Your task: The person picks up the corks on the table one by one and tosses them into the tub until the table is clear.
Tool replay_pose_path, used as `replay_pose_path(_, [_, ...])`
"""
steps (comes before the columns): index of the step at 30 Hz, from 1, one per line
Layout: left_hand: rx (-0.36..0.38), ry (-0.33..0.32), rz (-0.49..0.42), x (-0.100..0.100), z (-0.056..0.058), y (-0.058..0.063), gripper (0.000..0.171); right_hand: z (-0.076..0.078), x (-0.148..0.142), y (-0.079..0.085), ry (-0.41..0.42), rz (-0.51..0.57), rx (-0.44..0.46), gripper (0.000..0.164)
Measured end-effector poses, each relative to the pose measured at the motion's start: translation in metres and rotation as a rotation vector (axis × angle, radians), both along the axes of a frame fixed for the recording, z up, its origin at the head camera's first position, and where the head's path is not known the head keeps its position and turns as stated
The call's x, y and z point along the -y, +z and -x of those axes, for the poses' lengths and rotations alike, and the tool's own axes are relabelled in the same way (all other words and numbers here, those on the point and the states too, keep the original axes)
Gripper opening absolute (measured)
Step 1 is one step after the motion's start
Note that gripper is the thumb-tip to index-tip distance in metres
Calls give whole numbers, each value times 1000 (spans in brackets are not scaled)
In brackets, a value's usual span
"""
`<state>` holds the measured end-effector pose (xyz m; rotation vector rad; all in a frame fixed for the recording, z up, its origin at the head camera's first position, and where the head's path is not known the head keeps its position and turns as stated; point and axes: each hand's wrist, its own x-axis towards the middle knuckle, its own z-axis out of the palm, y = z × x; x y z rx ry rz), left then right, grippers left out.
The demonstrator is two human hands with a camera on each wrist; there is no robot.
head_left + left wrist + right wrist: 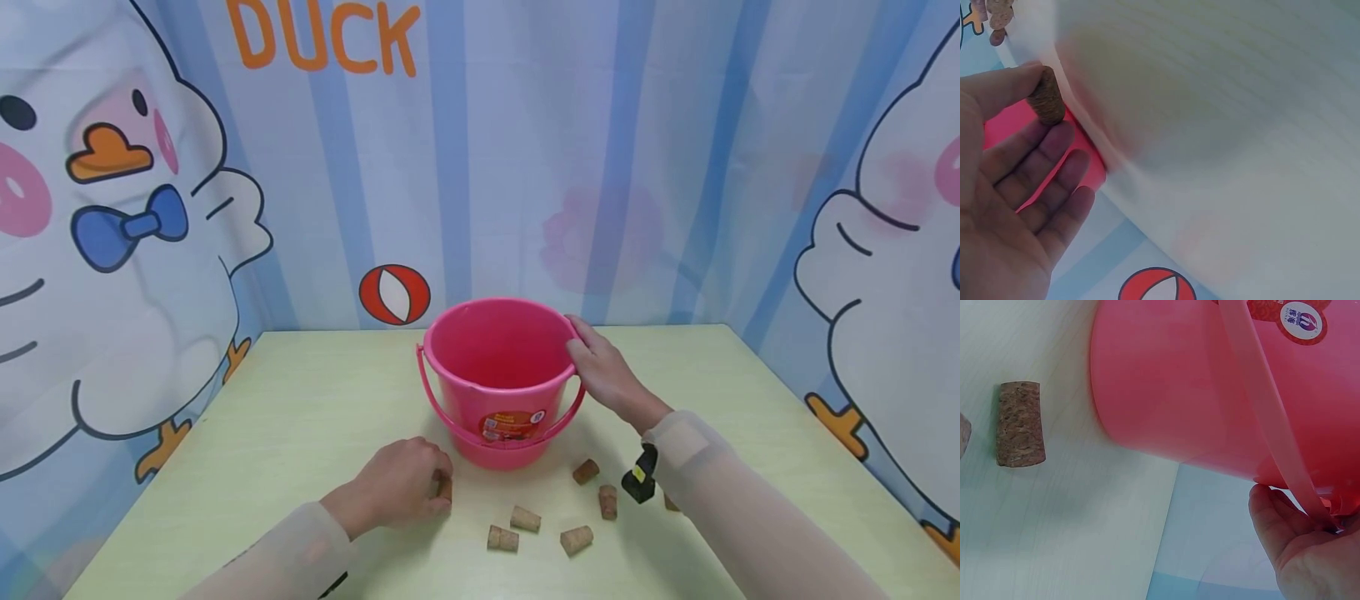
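Observation:
A pink bucket (pixel 498 454) stands upright toward the back of the table, its handle hanging down at the front over a label. My right hand (pixel 611 371) grips the bucket's rim on the right side; in the right wrist view the fingers (pixel 1266 515) lie against the outer wall by the handle joint. Left of the bucket and low over the table, my left hand (pixel 397 487) pinches a cork (pixel 1046 97) between thumb and fingertips. Several loose corks (pixel 525 518) lie in front and to the right of the bucket, among them one cork (pixel 1020 424) near its base.
The pale table (pixel 315 400) ends at a back edge against a printed curtain (pixel 510 167) with duck figures, which also hangs along both sides. A black wrist strap piece (pixel 640 477) hangs below the right sleeve, close above a partly covered cork (pixel 671 503).

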<state>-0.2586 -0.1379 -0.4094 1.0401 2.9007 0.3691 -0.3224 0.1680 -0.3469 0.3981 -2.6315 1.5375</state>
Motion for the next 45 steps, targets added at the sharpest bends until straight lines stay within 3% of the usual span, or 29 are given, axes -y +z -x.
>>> replay_pose_path(20, [-89,-57,-67,8,-11,8,14,0,1,1,-9,-5,7,62])
replay_pose_path(36, [-51,-30,-118,7,-18,16,15,1,1,1,-8,8,15,62])
replay_pose_path(45, [-88,-34,-182,4,-21,26,14,1,0,0,4,9,6,61])
